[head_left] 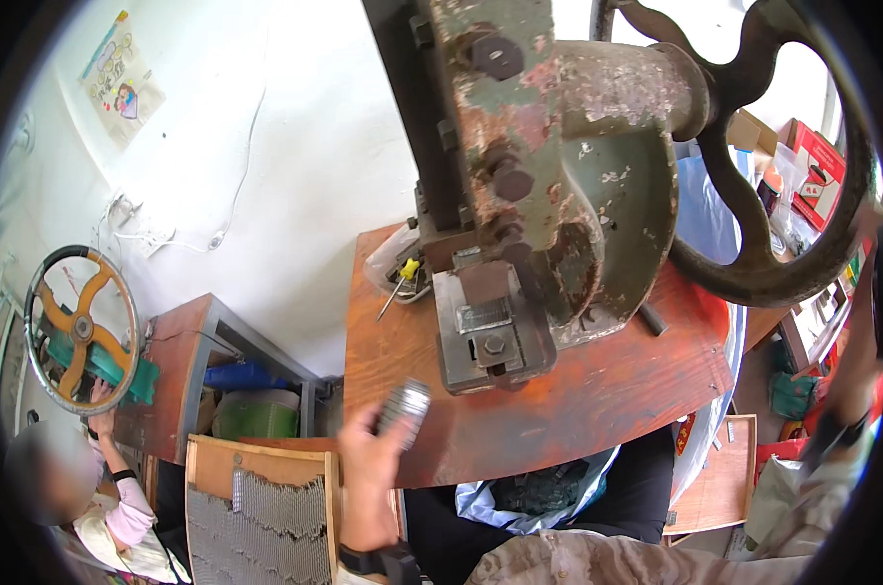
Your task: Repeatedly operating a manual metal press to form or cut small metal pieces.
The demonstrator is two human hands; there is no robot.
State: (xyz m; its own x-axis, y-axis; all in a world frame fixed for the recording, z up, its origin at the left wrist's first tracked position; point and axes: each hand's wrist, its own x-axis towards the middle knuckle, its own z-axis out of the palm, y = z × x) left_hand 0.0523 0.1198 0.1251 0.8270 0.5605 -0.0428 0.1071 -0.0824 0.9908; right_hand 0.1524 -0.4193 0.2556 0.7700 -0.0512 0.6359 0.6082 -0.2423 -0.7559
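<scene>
My left hand is closed around a short stack of thin metal pieces, just off the front edge of the table. At the far right my right hand grips the rim of a large iron handwheel, partly lost in the dark picture edge. That wheel belongs to a worn green press. Below its ram sits a steel die block with a bolt at the front. A shiny small metal piece lies on the die, behind the bolt.
A wooden tray of stacked grey metal pieces is at my left. A yellow-handled screwdriver leans by a plastic tub. An open bag of dark scraps hangs below the wooden table. Another person's hand touches a smaller wheel.
</scene>
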